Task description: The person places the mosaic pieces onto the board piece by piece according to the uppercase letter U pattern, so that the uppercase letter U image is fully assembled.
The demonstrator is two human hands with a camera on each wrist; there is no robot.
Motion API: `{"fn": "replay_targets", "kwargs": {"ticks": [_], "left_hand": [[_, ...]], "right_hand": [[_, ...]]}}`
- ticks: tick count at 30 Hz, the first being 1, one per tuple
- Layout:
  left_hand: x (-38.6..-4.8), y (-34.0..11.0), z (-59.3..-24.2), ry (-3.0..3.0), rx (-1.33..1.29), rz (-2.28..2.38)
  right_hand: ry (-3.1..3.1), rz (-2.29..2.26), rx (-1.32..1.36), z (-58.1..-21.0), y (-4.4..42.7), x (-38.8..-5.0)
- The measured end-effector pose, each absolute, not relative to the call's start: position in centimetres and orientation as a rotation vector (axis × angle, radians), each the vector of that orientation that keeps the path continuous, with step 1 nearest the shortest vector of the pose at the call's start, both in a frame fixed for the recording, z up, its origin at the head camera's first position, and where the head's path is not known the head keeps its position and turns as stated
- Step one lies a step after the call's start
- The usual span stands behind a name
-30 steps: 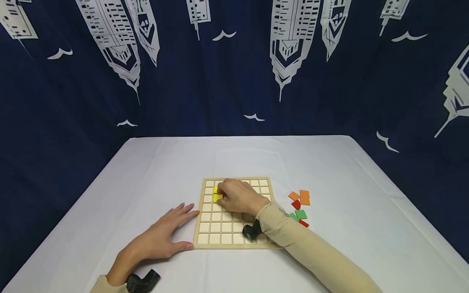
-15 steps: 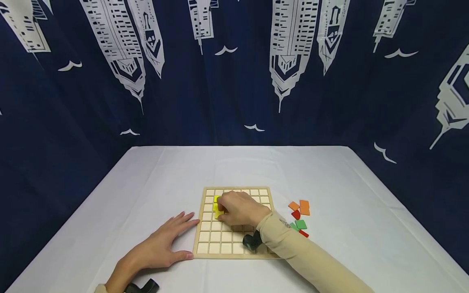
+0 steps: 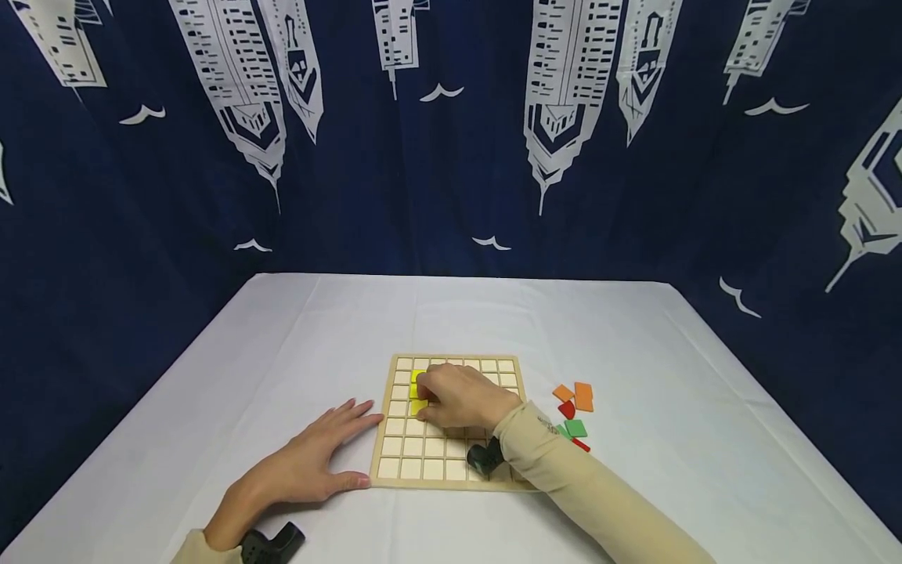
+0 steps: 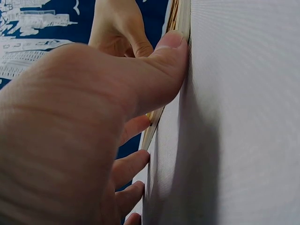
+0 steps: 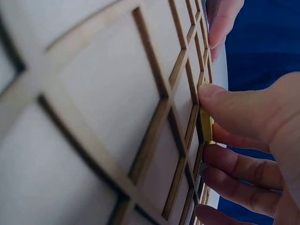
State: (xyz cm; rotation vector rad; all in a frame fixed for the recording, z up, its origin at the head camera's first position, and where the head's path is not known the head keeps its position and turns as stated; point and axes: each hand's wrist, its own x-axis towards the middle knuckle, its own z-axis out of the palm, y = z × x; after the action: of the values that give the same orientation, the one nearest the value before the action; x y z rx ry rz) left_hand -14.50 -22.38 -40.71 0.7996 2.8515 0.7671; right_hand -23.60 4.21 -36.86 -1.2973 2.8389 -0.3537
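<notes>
A wooden grid board (image 3: 451,486) lies flat on the table, with yellow pieces (image 3: 419,407) in a column near its far left part. My right hand (image 3: 468,397) is over the board; in the right wrist view its thumb and fingers (image 5: 234,105) pinch a yellow piece (image 5: 206,124) at the grid. Part of the yellow column is hidden by the fingers. My left hand (image 3: 303,462) lies spread at the board's left side. In the left wrist view its thumb (image 4: 171,61) touches the board's edge (image 4: 185,21).
To the right of the board lie loose orange pieces (image 3: 583,396), a red piece (image 3: 567,410), green pieces (image 3: 575,428) and a thin red piece (image 3: 581,444) near my right sleeve (image 3: 585,478). A dark blue patterned curtain (image 3: 423,180) hangs behind the white table (image 3: 352,313).
My right hand has shifted slightly toward the near side of the board, and yellow now shows farther down the column. My left hand stays at the board's left edge. The head view has tilted a little.
</notes>
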Motion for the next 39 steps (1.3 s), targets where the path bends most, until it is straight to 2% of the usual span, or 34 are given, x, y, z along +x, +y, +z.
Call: {"fn": "replay_targets", "kwargs": {"ticks": [9,21,29,39], "left_hand": [[-15.2,-22.5,-40.1,2.855,0.774,0.749],[-15.8,-22.7,-39.5,2.885,0.829,0.711],[-15.7,-22.6,-39.5,2.888,0.816,0.711],[-14.5,-22.3,-40.5,2.863,0.796,0.774]], "right_hand": [[2.865,-0.365,-1.359,-36.9,3.7,-24.2],[2.833,-0.381,-1.232,-34.8,4.6,-24.9],[2.772,-0.463,-0.971,-30.8,10.3,-26.4],[2.806,-0.369,-0.407,-30.4,20.1,-28.0]]}}
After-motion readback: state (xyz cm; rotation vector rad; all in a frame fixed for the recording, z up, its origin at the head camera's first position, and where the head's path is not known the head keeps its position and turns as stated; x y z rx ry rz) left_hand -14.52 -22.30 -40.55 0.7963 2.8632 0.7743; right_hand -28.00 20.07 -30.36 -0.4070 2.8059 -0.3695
